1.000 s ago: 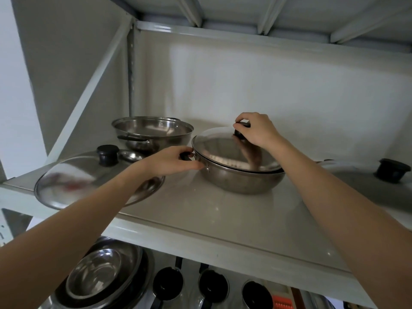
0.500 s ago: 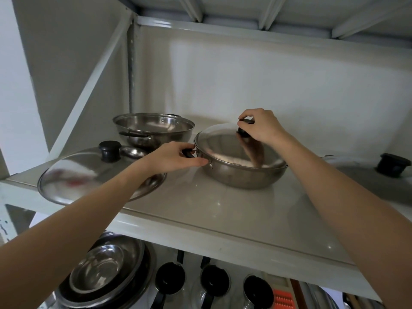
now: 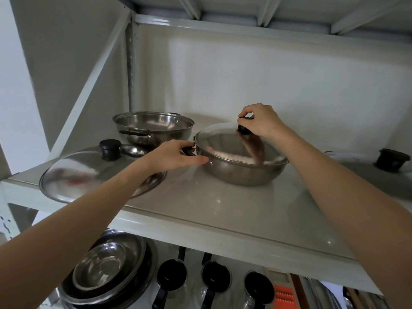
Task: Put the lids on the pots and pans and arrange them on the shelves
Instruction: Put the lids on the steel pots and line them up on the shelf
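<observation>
Pot (image 3: 240, 172) on the shelf (image 3: 223, 210) is gripped at its left handle by the left hand (image 3: 176, 156); lid (image 3: 225, 143) knob is pinched by the right hand (image 3: 260, 122).

White wall (image 3: 267, 70) behind the shelving. Diagonal brace (image 3: 89, 85) at far left. An orange slotted item (image 3: 283, 296), near right, partly hidden under the shelf edge.

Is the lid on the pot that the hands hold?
On. The glass lid sits level across the pot rim.
</observation>
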{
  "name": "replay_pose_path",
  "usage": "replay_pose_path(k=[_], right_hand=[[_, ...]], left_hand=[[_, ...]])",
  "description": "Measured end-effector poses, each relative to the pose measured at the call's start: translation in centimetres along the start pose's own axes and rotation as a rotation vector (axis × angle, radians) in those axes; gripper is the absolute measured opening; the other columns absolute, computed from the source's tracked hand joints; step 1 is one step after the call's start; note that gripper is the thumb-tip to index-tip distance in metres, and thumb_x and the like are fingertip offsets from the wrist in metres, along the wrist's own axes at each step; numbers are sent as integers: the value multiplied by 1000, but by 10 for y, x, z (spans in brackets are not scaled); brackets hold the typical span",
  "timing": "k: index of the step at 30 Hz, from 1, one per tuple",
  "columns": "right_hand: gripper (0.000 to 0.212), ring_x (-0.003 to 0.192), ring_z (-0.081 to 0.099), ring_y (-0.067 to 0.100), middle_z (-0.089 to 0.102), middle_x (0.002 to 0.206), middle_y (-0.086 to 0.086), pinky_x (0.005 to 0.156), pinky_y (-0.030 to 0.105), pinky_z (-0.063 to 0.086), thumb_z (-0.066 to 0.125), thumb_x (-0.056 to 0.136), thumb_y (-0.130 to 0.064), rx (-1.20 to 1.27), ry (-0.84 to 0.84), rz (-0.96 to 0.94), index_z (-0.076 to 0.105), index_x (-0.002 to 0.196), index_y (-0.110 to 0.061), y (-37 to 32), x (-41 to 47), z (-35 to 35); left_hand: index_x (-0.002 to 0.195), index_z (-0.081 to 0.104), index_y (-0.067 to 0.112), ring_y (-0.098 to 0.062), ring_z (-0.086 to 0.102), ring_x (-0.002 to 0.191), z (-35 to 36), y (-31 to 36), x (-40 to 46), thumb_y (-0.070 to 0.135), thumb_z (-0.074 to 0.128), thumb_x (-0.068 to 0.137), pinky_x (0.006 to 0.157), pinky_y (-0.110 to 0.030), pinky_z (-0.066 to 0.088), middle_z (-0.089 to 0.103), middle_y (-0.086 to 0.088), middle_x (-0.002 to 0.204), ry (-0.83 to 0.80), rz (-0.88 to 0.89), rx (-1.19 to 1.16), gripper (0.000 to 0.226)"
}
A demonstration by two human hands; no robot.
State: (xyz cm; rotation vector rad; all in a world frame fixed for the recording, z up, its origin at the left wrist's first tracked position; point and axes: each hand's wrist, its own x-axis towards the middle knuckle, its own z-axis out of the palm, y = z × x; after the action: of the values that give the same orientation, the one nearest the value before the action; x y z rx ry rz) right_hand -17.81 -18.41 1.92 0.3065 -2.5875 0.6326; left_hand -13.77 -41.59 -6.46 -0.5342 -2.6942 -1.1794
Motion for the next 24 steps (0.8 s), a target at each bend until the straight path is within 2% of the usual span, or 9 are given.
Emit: replay_pose_path(k=[2, 6, 10, 13, 17, 21, 24], right_hand=[[18, 104, 59, 29, 65, 111, 11, 89, 30, 44, 59, 85, -23, 4, -3, 14, 70, 98, -17, -1, 2, -1], [19, 102, 61, 27, 61, 97, 3, 86, 27, 42, 59, 86, -22, -21, -22, 12, 70, 99, -14, -1, 1, -2], [20, 106, 60, 27, 66, 111, 8, 87, 27, 42, 58, 86, -21, -29, 0, 12, 70, 101, -15, -2, -1, 1], [21, 107, 59, 27, 65, 114, 8, 85, 26, 40, 56, 88, -21, -45, 0, 15, 68, 104, -14, -5, -1, 1], [20, 105, 60, 28, 66, 112, 10, 81, 26, 39, 55, 88, -21, -39, 12, 17, 68, 102, -15, -4, -3, 3], [21, 108, 59, 27, 64, 116, 9, 85, 27, 41, 56, 87, -22, -35, -5, 22, 69, 102, -15, -3, -1, 0], [21, 111, 56, 28, 61, 123, 7, 85, 28, 42, 56, 89, -24, -63, -40, 27, 68, 104, -16, -4, 1, -2]], left_hand=[[105, 68, 39, 6, 52, 61, 0, 0, 0, 63, 69, 68, 74, -18, 42, 66, 15, 76, -5, -7, 13, 44], [105, 67, 40, -4, 55, 72, 1, -1, 0, 69, 66, 64, 83, -23, 45, 72, 4, 91, -7, -7, 32, 51], [105, 68, 40, -4, 54, 70, 1, -1, -1, 70, 66, 62, 82, -24, 45, 72, 3, 91, -11, -4, 5, 53], [104, 68, 37, -4, 55, 72, 2, 0, -1, 70, 66, 61, 84, -25, 46, 73, 2, 92, -4, -9, 10, 54], [106, 68, 37, -5, 58, 76, 3, 2, -2, 68, 68, 63, 87, -23, 46, 73, 4, 93, -4, -9, 11, 53], [106, 69, 36, -2, 58, 74, 5, 5, -5, 63, 69, 69, 79, -18, 45, 72, 7, 90, 16, -20, 34, 46], [104, 68, 38, 5, 57, 71, 6, 8, -8, 64, 68, 69, 73, -15, 40, 67, 18, 79, 38, -23, 54, 44]])
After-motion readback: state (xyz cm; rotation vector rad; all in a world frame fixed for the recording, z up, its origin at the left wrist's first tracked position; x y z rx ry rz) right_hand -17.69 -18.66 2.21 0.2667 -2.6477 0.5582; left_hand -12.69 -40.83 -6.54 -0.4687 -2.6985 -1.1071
